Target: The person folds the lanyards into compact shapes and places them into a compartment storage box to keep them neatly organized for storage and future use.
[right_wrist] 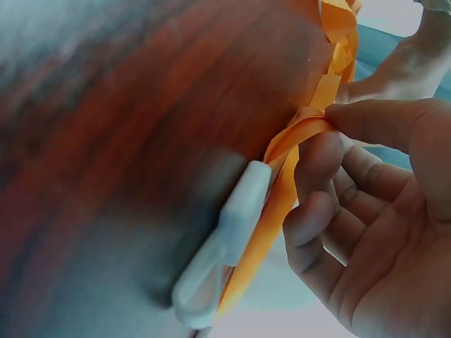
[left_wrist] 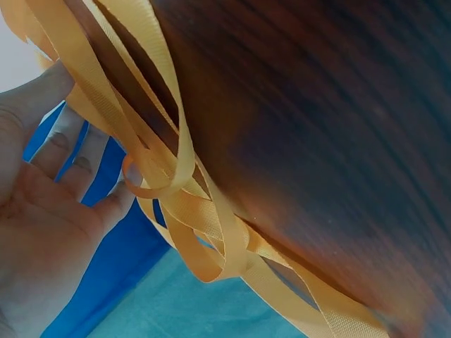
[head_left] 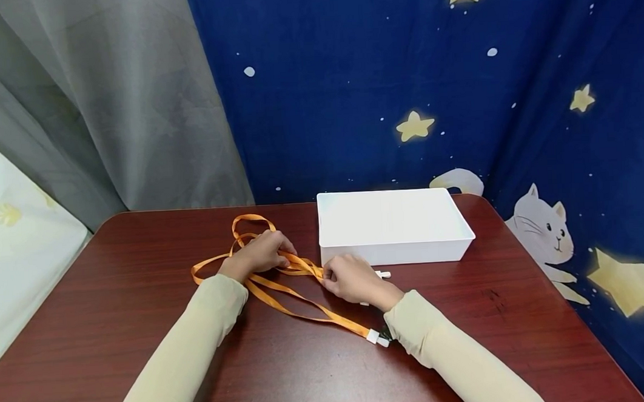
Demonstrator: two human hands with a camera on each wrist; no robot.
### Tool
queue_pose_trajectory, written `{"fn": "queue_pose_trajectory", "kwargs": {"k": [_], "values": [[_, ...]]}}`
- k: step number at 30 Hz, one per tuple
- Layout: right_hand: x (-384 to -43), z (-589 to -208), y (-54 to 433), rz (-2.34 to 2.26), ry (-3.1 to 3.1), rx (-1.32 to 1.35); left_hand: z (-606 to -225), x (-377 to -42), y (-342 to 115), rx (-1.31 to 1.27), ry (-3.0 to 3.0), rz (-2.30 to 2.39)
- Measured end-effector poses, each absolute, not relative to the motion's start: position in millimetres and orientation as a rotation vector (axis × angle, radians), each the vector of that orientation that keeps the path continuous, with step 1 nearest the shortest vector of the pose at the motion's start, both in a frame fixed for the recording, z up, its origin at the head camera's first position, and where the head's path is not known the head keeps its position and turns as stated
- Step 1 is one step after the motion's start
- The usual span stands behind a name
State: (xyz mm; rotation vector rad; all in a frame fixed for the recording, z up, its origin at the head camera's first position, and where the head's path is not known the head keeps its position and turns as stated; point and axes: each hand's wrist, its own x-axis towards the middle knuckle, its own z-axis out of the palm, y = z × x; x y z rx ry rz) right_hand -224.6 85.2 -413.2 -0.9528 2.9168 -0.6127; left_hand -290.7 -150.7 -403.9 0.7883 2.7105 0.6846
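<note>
So the right hand (head_left: 353, 278) has thumb and index pinched tight on the orange straps (head_left: 307, 267), its other fingers loosely curled, and a white clip (right_wrist: 243, 211) lies just beside those fingertips. The left hand (head_left: 261, 253) has thumb and fingers nearly closed, pinching the same bunch, with loops spilling behind its knuckles. The white box (head_left: 398, 253) sits just beyond the right fingers on the dark table (head_left: 142, 307).

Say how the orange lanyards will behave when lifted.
The orange lanyards will probably flop, since they lie in loose loops. They may snag on one another, as they cross near the left hand. The nearest white clip would likely swing, being fixed at one lanyard's end.
</note>
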Motion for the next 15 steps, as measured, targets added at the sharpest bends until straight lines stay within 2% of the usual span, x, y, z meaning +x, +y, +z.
{"fn": "queue_pose_trajectory", "kwargs": {"k": [15], "values": [[-227.3, -411.6, 86.3, -0.842, 2.763, -0.899, -403.4, -291.3, -153.3, 0.786, 2.732, 0.676]]}}
